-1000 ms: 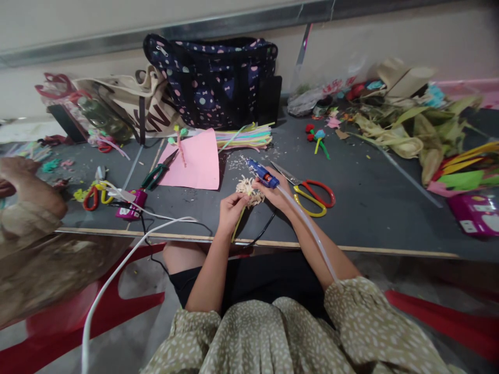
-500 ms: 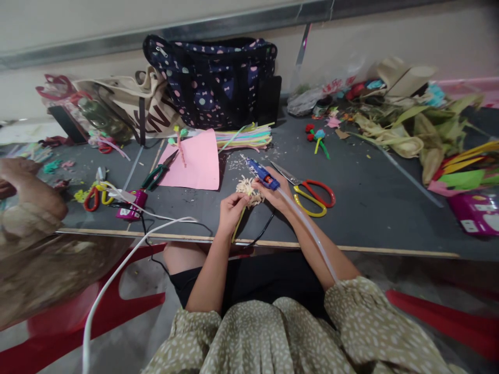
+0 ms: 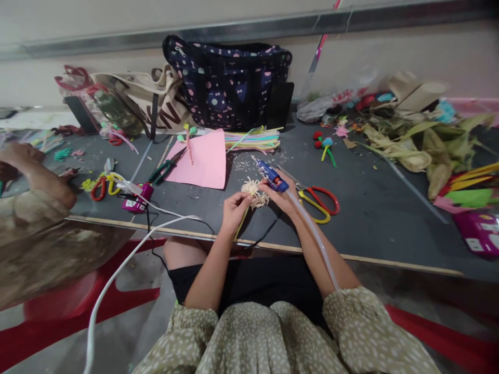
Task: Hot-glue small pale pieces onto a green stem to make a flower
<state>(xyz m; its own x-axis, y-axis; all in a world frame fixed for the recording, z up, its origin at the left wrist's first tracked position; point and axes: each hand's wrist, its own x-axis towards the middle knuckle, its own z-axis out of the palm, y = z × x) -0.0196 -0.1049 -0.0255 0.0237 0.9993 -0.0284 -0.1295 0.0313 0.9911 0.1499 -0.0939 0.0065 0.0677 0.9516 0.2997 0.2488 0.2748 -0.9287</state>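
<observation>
My left hand [image 3: 234, 212] pinches a yellow stem [image 3: 242, 221], which looks like a pipe cleaner, close under a cream flower [image 3: 260, 200] with many thin petals. My right hand [image 3: 284, 198] is wrapped round a blue glue gun [image 3: 273, 175], its nozzle pointing away from me. A long clear glue stick [image 3: 312, 226] trails from the gun's back along my right forearm. Fingertips of both hands meet near the flower's middle, where the exact contact is partly hidden. Scissors with red and yellow handles [image 3: 323, 201] lie just right of my right hand.
A pink sheet [image 3: 206, 161] with green-handled pliers [image 3: 161, 172] lies ahead left, beside a bundle of pipe cleaners [image 3: 257, 140]. A white cable [image 3: 128, 259] crosses the table edge. Dried husks [image 3: 424, 145] pile up at right. Another person's arm [image 3: 42, 176] rests at left.
The whole view has shifted, so the table's things appear farther right. My hands keep nearly the same hold on the stem and the glue gun. The other person's arm has moved slightly.
</observation>
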